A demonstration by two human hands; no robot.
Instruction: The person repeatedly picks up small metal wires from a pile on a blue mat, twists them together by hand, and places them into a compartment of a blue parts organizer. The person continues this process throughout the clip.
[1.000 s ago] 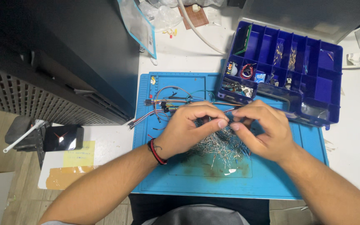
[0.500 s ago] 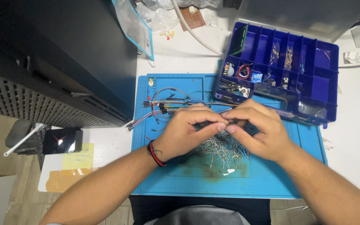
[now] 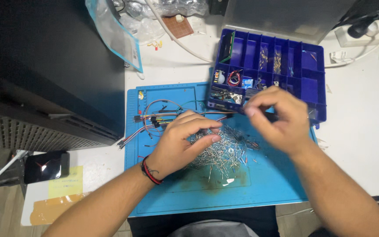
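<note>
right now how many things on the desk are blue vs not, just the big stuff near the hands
Blue: 2 - the work mat and the compartment box
Not blue: 2 - the pile of metal-legged parts and the bundle of jumper wires
Hands over them: 2 - left hand, right hand
Total: 6

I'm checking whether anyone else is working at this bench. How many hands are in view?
2. The left hand rests on the pile of metal-legged components on the blue mat. The right hand is raised beside the blue compartment box. No others show.
</note>
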